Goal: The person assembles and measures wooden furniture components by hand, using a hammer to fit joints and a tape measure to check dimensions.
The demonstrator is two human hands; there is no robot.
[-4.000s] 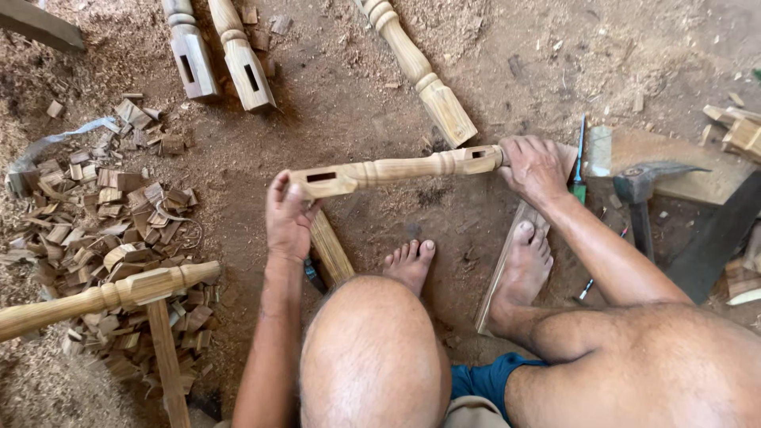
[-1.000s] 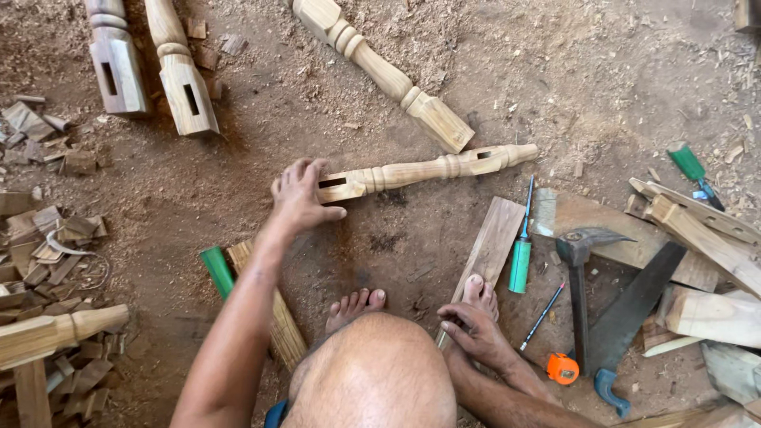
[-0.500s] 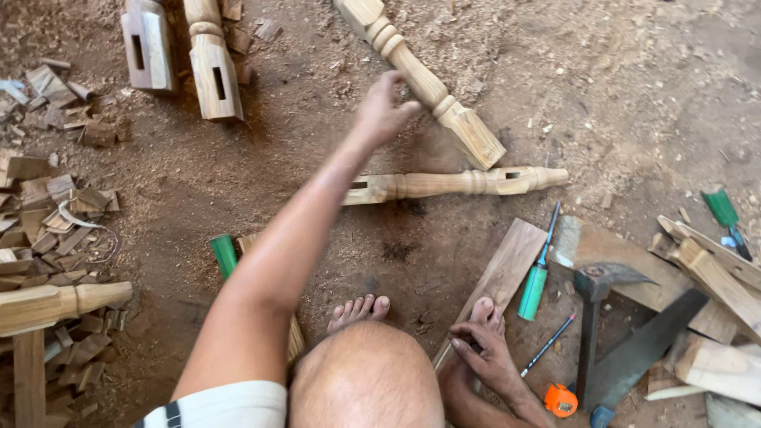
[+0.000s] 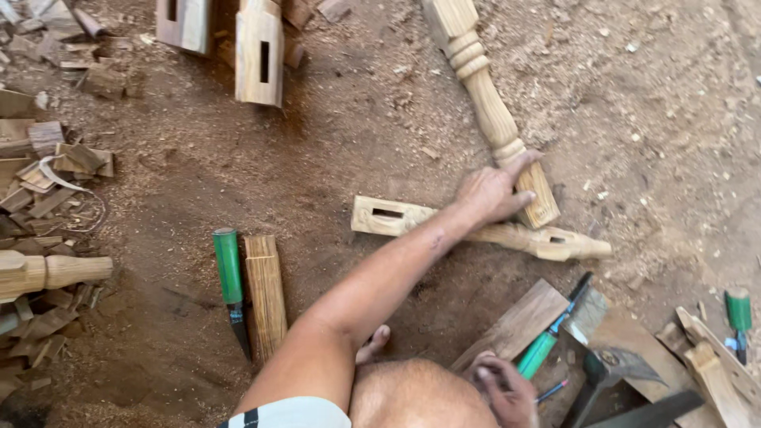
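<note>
My left hand (image 4: pixel 491 192) reaches far forward and closes over the square end of a pale turned wooden leg (image 4: pixel 478 75) that lies slanting on the dirt. Just below that hand a second turned leg with a cut slot (image 4: pixel 390 215) lies crosswise on the ground. Low in the view, my right hand (image 4: pixel 501 390) rests with fingers loosely curled beside a wooden plank (image 4: pixel 515 325) and a green-handled chisel (image 4: pixel 541 351); it holds nothing. My knee and a foot show at the bottom.
Another green-handled chisel (image 4: pixel 228 273) lies by a wooden block (image 4: pixel 265 295) at the left. Two slotted posts (image 4: pixel 258 49) lie at the top, offcuts (image 4: pixel 47 194) and a spindle (image 4: pixel 51 272) at the far left. A hatchet (image 4: pixel 610 366) and a third chisel (image 4: pixel 738 313) lie at the right.
My left hand let go of the slotted leg, which now lies on the ground, and reached forward onto the end of the farther turned leg. My right hand moved down beside the plank.
</note>
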